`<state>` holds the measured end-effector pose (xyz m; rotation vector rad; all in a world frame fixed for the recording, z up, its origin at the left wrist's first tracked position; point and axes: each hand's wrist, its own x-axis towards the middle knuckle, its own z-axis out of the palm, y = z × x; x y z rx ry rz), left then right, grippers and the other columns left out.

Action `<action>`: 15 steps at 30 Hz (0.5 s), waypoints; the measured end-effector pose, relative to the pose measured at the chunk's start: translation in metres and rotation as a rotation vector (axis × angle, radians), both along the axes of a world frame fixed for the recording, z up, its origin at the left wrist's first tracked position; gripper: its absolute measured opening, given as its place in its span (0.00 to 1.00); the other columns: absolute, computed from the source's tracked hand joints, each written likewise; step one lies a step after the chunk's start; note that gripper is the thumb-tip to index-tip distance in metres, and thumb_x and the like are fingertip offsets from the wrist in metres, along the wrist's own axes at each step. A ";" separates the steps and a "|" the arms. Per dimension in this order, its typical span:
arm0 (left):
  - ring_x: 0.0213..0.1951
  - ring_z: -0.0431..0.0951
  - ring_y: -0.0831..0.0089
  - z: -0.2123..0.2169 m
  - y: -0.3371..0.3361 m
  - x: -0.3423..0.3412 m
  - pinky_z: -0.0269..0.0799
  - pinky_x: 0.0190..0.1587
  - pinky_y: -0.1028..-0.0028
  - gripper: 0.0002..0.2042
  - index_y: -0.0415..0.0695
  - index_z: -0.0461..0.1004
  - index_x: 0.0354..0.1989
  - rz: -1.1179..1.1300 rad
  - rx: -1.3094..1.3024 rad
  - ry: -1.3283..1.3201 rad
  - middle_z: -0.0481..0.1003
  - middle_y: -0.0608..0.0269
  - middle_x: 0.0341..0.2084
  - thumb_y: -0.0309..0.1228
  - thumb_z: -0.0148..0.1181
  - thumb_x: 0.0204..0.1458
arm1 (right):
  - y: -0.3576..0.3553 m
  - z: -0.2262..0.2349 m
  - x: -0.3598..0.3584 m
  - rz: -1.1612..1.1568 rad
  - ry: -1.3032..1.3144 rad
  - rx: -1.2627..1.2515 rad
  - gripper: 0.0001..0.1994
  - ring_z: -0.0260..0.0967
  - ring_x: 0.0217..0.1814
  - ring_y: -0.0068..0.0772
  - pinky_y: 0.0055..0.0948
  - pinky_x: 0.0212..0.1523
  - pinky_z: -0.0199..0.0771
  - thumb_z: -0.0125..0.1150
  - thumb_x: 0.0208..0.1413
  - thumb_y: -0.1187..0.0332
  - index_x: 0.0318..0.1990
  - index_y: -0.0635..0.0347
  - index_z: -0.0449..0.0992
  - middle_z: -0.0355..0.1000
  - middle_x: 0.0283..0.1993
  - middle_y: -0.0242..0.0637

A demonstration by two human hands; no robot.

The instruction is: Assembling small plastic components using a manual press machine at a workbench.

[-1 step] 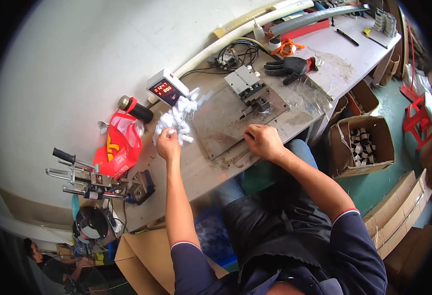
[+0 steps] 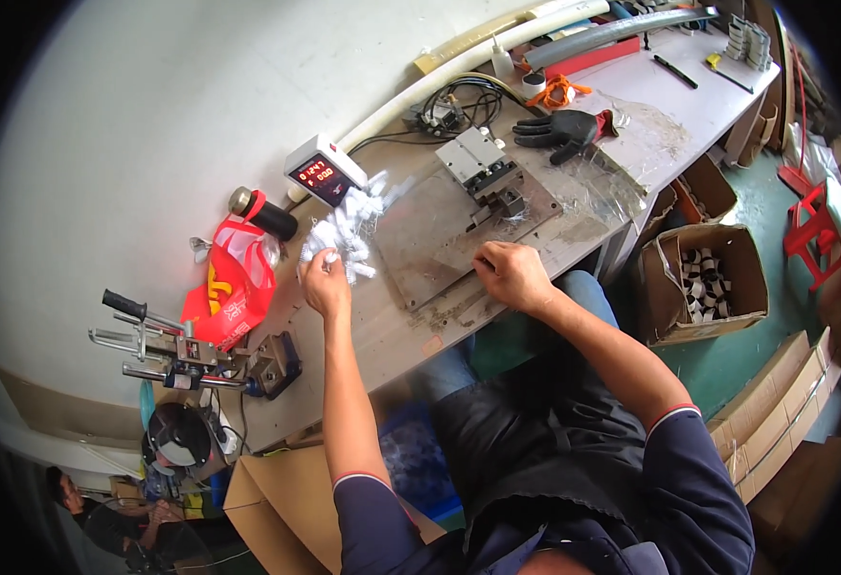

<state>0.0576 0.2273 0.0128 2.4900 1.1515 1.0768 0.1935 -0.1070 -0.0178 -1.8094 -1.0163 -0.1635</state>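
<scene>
White small parts [image 2: 349, 230] heaped on counter [image 2: 392, 335], beside small meter box with red display [image 2: 323, 172]. Our left hand [image 2: 326, 283] at heap's near edge, grip pinched on one white piece. Our right hand [image 2: 511, 273] rests on grey metal plate [image 2: 440, 230], fingers curled together; contents not visible. Black glove [image 2: 564, 129] farther back.

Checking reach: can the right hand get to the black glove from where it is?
Probably yes. The right hand rests on the metal plate; the black glove lies farther back, with only a low fixture between them.
</scene>
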 end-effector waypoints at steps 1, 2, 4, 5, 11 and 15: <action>0.48 0.82 0.55 0.002 -0.013 -0.001 0.77 0.47 0.59 0.09 0.51 0.85 0.41 -0.007 -0.004 0.001 0.81 0.55 0.44 0.32 0.67 0.51 | -0.001 0.000 0.002 0.003 0.010 0.002 0.08 0.77 0.36 0.54 0.45 0.38 0.78 0.64 0.60 0.65 0.35 0.61 0.79 0.78 0.33 0.46; 0.50 0.80 0.55 0.002 -0.028 0.000 0.77 0.48 0.59 0.09 0.50 0.84 0.43 -0.133 0.229 -0.032 0.79 0.56 0.46 0.28 0.65 0.53 | -0.004 0.001 0.004 -0.002 0.011 -0.002 0.08 0.77 0.36 0.54 0.45 0.38 0.78 0.64 0.60 0.65 0.35 0.61 0.79 0.78 0.33 0.46; 0.52 0.78 0.56 0.012 -0.071 0.006 0.78 0.49 0.61 0.11 0.49 0.81 0.46 -0.406 0.436 -0.039 0.76 0.57 0.48 0.23 0.61 0.56 | -0.010 0.013 0.009 0.016 0.344 -0.045 0.12 0.77 0.30 0.43 0.40 0.35 0.75 0.64 0.63 0.61 0.36 0.62 0.80 0.78 0.29 0.43; 0.52 0.77 0.56 0.014 -0.095 0.013 0.79 0.49 0.62 0.13 0.47 0.79 0.48 -0.558 0.405 -0.011 0.76 0.58 0.48 0.21 0.60 0.56 | -0.011 0.011 0.016 0.013 0.343 -0.046 0.12 0.77 0.30 0.43 0.40 0.35 0.75 0.64 0.63 0.61 0.36 0.62 0.80 0.78 0.29 0.43; 0.46 0.78 0.62 0.015 -0.175 0.039 0.80 0.44 0.65 0.15 0.49 0.80 0.50 -0.788 0.575 0.148 0.75 0.66 0.45 0.24 0.64 0.53 | -0.020 0.019 0.014 0.239 0.531 -0.055 0.13 0.72 0.27 0.26 0.33 0.33 0.73 0.66 0.57 0.61 0.35 0.66 0.82 0.75 0.23 0.39; 0.44 0.77 0.64 0.015 -0.193 0.054 0.79 0.44 0.64 0.16 0.48 0.81 0.51 -0.875 0.605 0.143 0.74 0.65 0.44 0.25 0.64 0.53 | -0.038 0.017 0.016 0.164 0.389 -0.091 0.13 0.78 0.28 0.36 0.38 0.35 0.76 0.68 0.53 0.62 0.33 0.65 0.83 0.79 0.26 0.44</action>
